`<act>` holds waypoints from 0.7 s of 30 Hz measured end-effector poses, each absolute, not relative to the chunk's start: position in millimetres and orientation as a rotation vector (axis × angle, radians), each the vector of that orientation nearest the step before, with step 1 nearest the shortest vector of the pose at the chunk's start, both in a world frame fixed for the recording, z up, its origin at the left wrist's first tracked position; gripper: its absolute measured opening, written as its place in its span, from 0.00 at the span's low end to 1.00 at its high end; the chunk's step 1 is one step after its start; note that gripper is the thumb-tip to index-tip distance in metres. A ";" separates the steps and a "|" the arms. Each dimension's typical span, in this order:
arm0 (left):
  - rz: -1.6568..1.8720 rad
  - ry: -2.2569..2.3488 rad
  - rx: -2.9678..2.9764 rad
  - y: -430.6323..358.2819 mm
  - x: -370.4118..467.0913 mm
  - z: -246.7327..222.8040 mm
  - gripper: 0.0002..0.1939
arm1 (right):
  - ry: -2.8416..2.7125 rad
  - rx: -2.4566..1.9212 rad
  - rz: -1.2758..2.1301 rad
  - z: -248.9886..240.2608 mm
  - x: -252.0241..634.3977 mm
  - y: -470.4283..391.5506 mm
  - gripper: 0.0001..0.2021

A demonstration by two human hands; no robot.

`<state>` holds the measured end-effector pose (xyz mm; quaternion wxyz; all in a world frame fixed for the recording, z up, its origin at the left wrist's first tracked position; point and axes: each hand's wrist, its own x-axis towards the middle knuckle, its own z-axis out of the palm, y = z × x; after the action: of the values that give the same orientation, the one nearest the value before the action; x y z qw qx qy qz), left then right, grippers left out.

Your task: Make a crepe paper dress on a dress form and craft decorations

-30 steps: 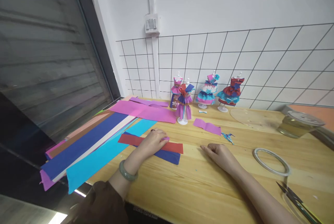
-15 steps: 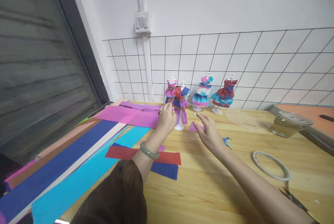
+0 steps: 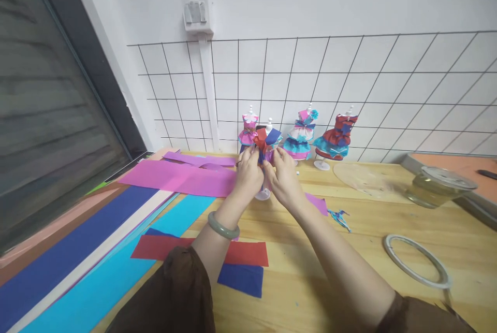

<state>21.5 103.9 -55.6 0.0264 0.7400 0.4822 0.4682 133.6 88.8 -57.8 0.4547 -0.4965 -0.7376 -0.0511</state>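
Observation:
In the middle of the head view stands a small white mannequin in a red, blue and purple crepe paper dress (image 3: 267, 139). My left hand (image 3: 249, 172), with a green bangle on its wrist, has its fingers closed on the left side of the dress's waist. From the other side, my right hand (image 3: 285, 177) pinches the dress at the same height. The skirt is mostly hidden behind my fingers; the white round base (image 3: 263, 194) shows below. Behind are similar mannequins in a pink dress (image 3: 249, 128), a pink-white-blue dress (image 3: 301, 139) and a red-blue dress (image 3: 339, 139).
Coloured paper strips (image 3: 176, 177) cover the left of the table. A red strip (image 3: 246, 254) and a dark blue piece (image 3: 243, 279) lie in front. To the right are paper scraps (image 3: 339, 219), a tape roll (image 3: 417, 261) and a clear container (image 3: 438, 188). A white grid (image 3: 310, 69) backs the table.
My right hand, before spread and apart from the dress, has moved left and closed on it. My left hand stays at the dress. The view has shifted slightly.

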 end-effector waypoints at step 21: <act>1.537 1.389 2.286 104.2 14.4 -48.3 0.20 | -1.698 -1.044 0.008 -53.2 143.7 96.8 0.12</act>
<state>14.4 104.2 -48.3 0.0284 0.7407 0.4500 0.4981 143.7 96.8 -53.2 0.5433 -0.4398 -0.7152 0.0032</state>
